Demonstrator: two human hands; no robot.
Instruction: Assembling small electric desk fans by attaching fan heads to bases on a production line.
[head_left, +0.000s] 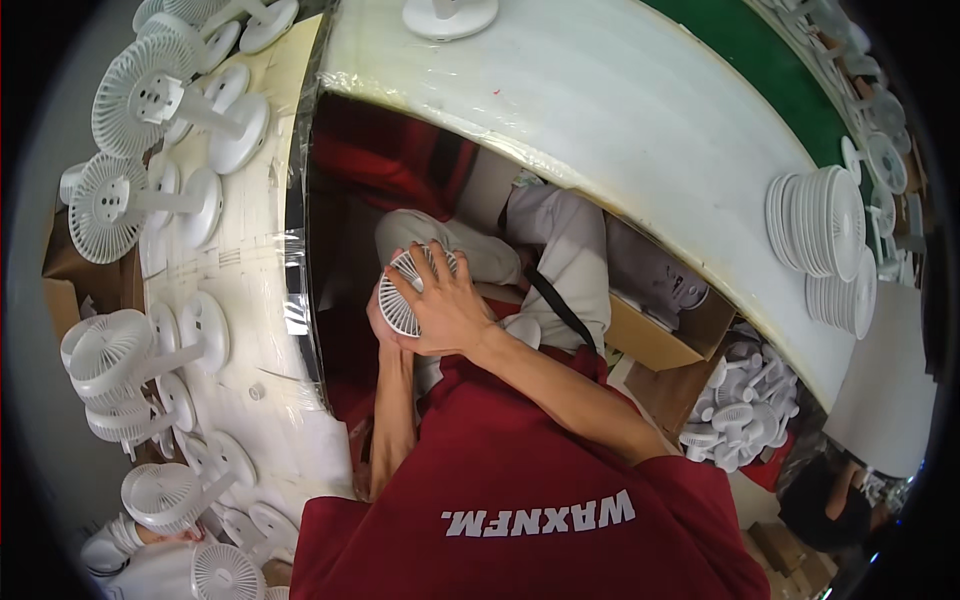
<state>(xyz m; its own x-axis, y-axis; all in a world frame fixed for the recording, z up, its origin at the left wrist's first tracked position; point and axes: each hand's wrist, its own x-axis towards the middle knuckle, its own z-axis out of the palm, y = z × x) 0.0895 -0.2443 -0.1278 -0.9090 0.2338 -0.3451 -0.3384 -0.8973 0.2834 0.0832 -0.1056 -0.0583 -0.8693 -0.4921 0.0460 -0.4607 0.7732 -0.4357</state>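
Plainly, we have both hands on a white fan head, held over our lap just toward nine o'clock from the middle of the view. Our left grip cups its side, partly hidden, while our right grip clasps it from above, fingers spread across the slatted face. From eight to ten o'clock, white fans crowd the left tabletop. Toward three o'clock we see stacked white discs on the far tabletop, and near four o'clock a heap of white parts beside an open cardboard box.
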